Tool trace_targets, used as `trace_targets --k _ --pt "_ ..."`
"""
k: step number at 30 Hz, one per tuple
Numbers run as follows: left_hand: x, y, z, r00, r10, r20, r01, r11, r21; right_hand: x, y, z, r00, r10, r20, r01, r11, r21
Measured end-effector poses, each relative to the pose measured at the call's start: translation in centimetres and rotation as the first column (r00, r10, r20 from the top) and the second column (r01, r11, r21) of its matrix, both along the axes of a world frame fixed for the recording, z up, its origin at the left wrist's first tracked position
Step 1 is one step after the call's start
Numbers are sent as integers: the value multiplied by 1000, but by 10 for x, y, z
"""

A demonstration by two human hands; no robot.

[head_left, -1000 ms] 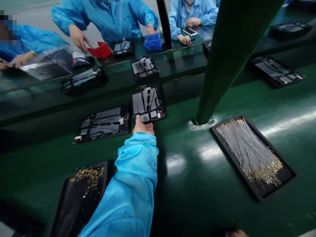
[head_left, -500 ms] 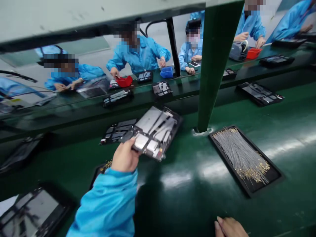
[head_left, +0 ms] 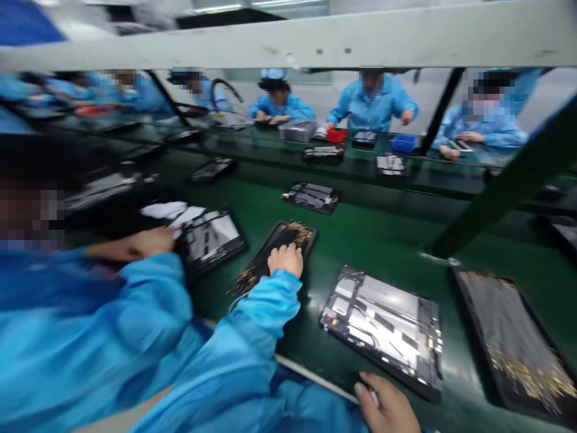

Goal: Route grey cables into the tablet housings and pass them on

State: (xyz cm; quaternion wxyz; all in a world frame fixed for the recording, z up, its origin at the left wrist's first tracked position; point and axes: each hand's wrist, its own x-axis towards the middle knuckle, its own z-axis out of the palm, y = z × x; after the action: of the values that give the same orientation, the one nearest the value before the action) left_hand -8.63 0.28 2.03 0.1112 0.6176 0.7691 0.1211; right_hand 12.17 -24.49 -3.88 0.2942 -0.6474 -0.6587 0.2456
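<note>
My left hand [head_left: 283,260] rests palm down on a black tray [head_left: 270,255] scattered with small gold pieces; blur hides whether its fingers hold any. My right hand [head_left: 387,403] sits at the bottom edge, with a thin silver rod [head_left: 373,396] pinched in its fingers. To the right of my left hand, a dark-framed electronic panel [head_left: 383,328] with silver plates lies flat on the green conveyor belt [head_left: 374,240]. Beyond that panel, near the right edge, is a black tray of gold-tipped pins [head_left: 514,343].
A co-worker's hand [head_left: 144,243] reaches from the left toward a dark panel [head_left: 210,240] with white sheets [head_left: 169,210] beside it. More panels lie along the belt. A slanted green post [head_left: 496,192] stands at right, with several workers at a bench behind.
The panel is no longer in my left hand and lies flat on the belt. My left hand has moved onto the gold-flecked tray. The view has swung left.
</note>
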Motion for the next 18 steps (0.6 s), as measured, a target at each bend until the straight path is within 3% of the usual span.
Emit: trace_targets --k 3,7,13,18 --pt "-26 2 -2 992 115 -45 -116 993 -28 -2 16 8 998 -35 -43 30 993 -114" --pt "-32 6 1 995 92 -50 -92 996 -13 1 21 17 998 -46 -43 35 973 -230" --pt "-27 -2 23 990 -137 -23 138 984 110 3 21 25 998 -54 -36 43 966 -257" --pt "-9 -30 41 911 -410 -41 411 897 163 0 27 34 989 -109 -101 74 949 -305"
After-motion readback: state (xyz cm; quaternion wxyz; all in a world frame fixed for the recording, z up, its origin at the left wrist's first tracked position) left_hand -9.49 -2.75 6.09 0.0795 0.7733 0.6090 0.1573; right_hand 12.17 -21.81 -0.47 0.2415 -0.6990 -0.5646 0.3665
